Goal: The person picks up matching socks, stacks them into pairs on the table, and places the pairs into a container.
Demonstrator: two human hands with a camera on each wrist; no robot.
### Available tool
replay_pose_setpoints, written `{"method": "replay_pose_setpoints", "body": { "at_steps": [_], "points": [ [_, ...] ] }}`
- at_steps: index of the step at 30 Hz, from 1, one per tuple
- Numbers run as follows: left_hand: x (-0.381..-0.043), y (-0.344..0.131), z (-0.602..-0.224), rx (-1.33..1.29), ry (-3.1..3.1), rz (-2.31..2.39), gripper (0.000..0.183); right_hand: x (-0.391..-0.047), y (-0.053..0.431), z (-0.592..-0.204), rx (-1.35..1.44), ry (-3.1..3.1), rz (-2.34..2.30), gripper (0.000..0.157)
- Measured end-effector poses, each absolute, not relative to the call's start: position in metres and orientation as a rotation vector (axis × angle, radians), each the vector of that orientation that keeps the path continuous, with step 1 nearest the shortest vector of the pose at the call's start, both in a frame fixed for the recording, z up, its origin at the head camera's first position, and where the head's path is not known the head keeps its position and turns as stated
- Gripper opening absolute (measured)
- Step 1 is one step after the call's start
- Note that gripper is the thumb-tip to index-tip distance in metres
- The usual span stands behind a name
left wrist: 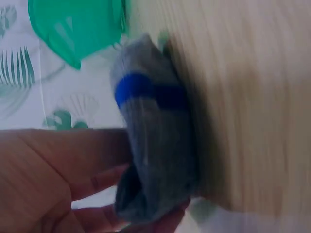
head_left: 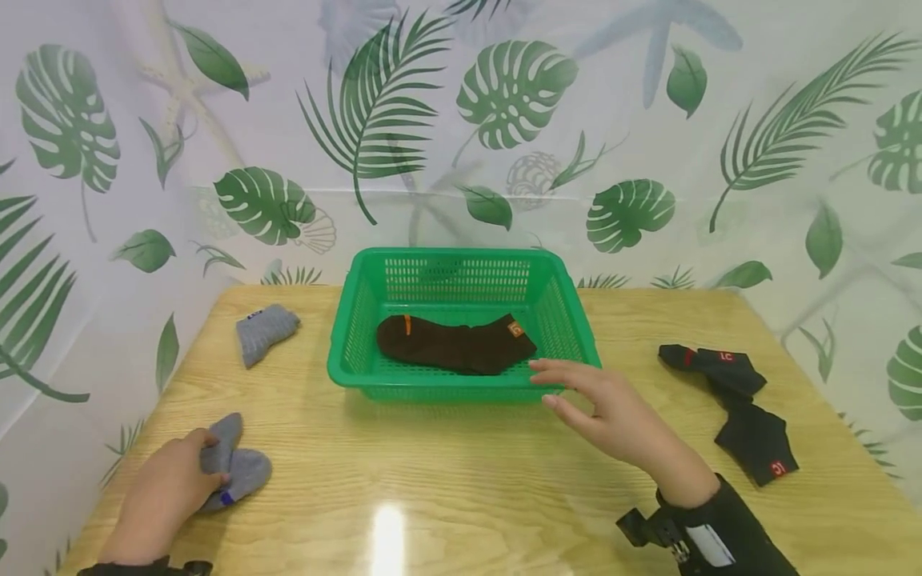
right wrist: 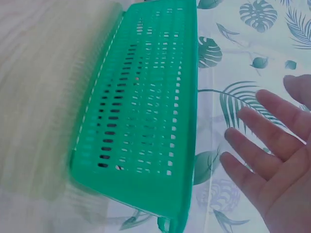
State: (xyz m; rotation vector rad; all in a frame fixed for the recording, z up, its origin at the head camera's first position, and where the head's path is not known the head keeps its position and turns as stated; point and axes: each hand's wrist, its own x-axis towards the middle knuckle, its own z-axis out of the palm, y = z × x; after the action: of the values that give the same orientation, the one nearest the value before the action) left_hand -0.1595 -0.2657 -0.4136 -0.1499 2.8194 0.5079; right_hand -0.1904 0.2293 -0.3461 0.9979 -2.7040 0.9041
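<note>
My left hand (head_left: 169, 488) grips a grey sock (head_left: 247, 472) at the table's left front; the left wrist view shows this sock (left wrist: 160, 131) with a blue band, pinched between thumb and fingers. Its other grey part (head_left: 229, 432) lies alongside. My right hand (head_left: 612, 412) hovers by the front right corner of the green basket (head_left: 461, 382), fingers spread and holding nothing. In the right wrist view the open hand (right wrist: 277, 155) is apart from the basket (right wrist: 141, 107). Inside the basket lie dark brown socks (head_left: 446, 344) with orange marks.
Another grey sock (head_left: 265, 332) lies at the back left of the wooden table (head_left: 446, 496). Black socks with red marks, one farther back (head_left: 720, 372) and one nearer (head_left: 756, 444), lie at the right. A leaf-print sheet (head_left: 432, 160) stands behind the table.
</note>
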Motion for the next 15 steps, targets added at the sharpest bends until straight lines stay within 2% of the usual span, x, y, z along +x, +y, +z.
{"method": "replay_pose_setpoints", "body": {
  "at_steps": [7,15],
  "points": [
    [-0.162,-0.163,-0.413,0.157,2.864,0.69,0.043,-0.182,0.214,-0.364,1.034,-2.739,0.812,0.024],
    [-0.175,-0.053,-0.416,0.516,2.908,0.678,0.036,-0.175,0.191,-0.372,1.107,-2.68,0.679,0.015]
  ]
}}
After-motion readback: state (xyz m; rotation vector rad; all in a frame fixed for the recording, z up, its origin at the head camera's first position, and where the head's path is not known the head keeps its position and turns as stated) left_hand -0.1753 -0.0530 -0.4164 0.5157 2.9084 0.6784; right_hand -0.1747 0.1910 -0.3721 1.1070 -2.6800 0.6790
